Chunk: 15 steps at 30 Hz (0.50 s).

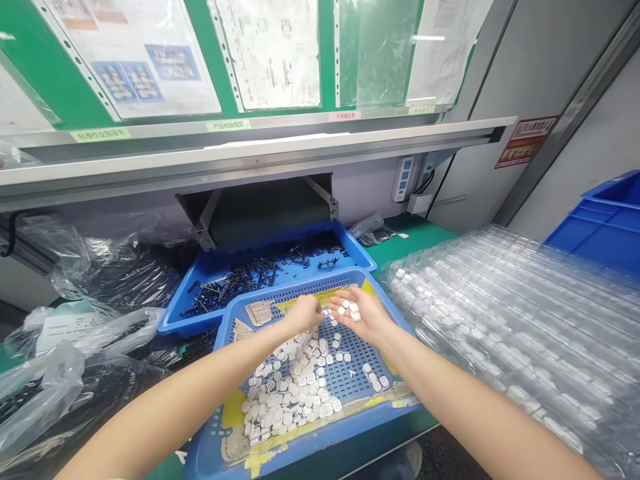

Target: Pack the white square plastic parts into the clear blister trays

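Observation:
A blue perforated tray (235,313) lies in front of me with a heap of small white square parts (290,393) in it. My right hand (363,315) is held palm up over the tray's far side, fingers spread, with several white parts resting in the palm. My left hand (305,312) is right beside it, fingers pinched together, and what they pinch is too small to make out. To the right, stacked clear plastic blister trays (515,327) hold a few white parts in their far-left pockets.
Behind the perforated tray stands a second blue tray (200,270) full of small black parts. Crumpled plastic bags (75,320) pile up on the left. Blue crates (605,220) stand at the far right. A shelf and a green board with papers (175,60) hang overhead.

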### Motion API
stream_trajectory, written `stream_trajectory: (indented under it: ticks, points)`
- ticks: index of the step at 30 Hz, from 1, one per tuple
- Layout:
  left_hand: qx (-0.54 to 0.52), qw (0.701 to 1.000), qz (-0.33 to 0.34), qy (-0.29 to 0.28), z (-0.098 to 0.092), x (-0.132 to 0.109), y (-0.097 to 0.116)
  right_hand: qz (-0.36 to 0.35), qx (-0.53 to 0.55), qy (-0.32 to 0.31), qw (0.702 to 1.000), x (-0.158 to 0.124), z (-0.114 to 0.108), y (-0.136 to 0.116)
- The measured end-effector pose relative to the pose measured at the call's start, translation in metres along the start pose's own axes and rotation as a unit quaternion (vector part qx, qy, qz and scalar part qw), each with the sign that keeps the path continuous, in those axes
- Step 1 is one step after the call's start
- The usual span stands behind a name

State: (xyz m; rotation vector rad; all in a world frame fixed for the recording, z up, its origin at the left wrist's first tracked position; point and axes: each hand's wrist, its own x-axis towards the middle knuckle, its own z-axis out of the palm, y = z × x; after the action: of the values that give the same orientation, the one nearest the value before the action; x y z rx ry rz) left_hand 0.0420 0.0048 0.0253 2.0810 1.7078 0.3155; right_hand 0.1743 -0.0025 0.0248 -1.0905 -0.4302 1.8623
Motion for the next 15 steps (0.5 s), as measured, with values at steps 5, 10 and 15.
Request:
stream_trajectory:
  ticks: [5, 10, 15]
  points:
    - [-0.065, 0.994, 0.091, 0.011, -0.027, -0.004, 0.017, 0.010, 0.029, -0.043, 0.999, -0.018, 0.006, -0.006]
    - [-0.316, 0.945, 0.072, -0.047, -0.030, -0.011, 0.046, -0.011, 0.070, -0.099, 0.993, -0.033, 0.002, -0.006]
    - [-0.462, 0.881, 0.063, -0.083, -0.034, -0.015, 0.062, -0.011, 0.118, -0.144, 0.982, -0.048, -0.015, -0.008]
